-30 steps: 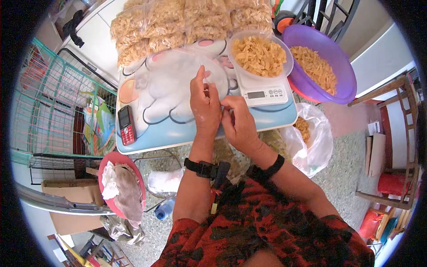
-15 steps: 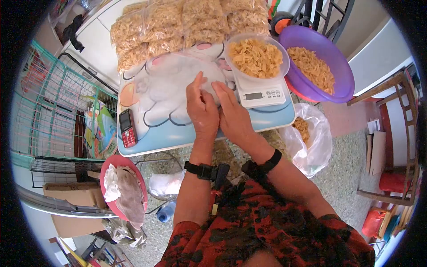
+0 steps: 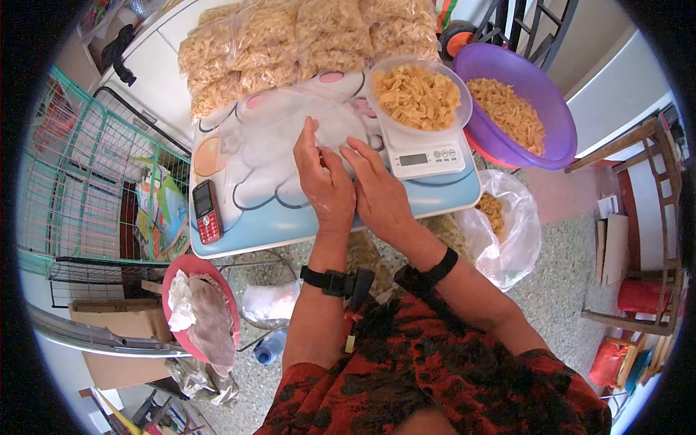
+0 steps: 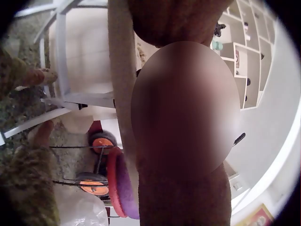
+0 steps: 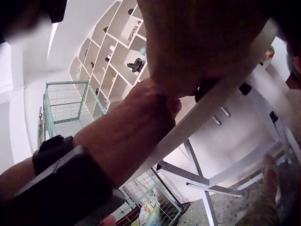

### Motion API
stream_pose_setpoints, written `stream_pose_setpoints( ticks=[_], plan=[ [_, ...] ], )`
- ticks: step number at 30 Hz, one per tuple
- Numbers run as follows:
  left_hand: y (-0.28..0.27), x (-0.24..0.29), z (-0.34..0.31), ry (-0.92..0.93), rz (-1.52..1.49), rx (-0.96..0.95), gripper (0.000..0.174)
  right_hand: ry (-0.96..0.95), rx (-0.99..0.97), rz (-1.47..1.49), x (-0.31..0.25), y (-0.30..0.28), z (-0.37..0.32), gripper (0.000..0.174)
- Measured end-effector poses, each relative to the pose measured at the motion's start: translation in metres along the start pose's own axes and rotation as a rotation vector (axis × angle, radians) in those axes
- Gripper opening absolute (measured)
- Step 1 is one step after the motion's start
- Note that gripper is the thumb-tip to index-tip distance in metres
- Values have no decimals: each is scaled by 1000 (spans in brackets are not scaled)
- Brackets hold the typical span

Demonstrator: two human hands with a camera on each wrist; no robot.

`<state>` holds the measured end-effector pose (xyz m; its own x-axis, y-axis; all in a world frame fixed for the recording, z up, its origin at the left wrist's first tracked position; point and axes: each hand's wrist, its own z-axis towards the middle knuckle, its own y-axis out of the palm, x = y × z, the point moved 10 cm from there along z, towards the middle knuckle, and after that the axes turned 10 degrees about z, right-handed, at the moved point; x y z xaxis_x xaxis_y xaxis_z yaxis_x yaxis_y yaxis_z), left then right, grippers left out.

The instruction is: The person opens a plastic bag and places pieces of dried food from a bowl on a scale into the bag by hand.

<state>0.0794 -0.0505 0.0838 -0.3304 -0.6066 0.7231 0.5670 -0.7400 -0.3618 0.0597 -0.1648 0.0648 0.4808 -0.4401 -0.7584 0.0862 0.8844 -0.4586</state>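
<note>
Above the near part of the low table [image 3: 290,210], my left hand [image 3: 325,192] and right hand [image 3: 382,196] are side by side in the head view. The heels of the palms are together, and the fingers extend loosely forward with a gap between the fingertips. Neither hand holds anything. Beyond them, a clear plastic sheet or bag [image 3: 286,127] lies on the cartoon-print tabletop. To their right is a white digital scale [image 3: 429,161], bearing a clear bowl [image 3: 465,109] of yellowish dried flakes [image 3: 417,94].
Filled clear bags [image 3: 272,47] line the table's far side. A red phone [image 3: 206,212] lies at the left edge. Beyond the right edge are a purple basin [image 3: 558,119] of flakes and a white plastic bag [image 3: 523,239]. A pink stool [image 3: 228,304] with cloths stands lower left.
The right hand's fingers have gone from curled beside the left palm to extended forward. Both hands have shifted slightly left. Bowl, scale and bags stay in place.
</note>
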Motion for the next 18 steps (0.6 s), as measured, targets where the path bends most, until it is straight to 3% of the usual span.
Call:
stream_pose_setpoints(
  ticks=[3, 9, 18],
  plan=[
    [1, 0, 0, -32, -22, -19, 43, -98, 84, 105, -7, -10, -4, 45],
    [4, -6, -2, -61, -99, -36, 45, -133, 49, 265, -18, -19, -16, 35],
    [5, -4, -1, -83, -107, -26, 47, -121, 18, 151, -38, -55, 5, 31]
  ],
)
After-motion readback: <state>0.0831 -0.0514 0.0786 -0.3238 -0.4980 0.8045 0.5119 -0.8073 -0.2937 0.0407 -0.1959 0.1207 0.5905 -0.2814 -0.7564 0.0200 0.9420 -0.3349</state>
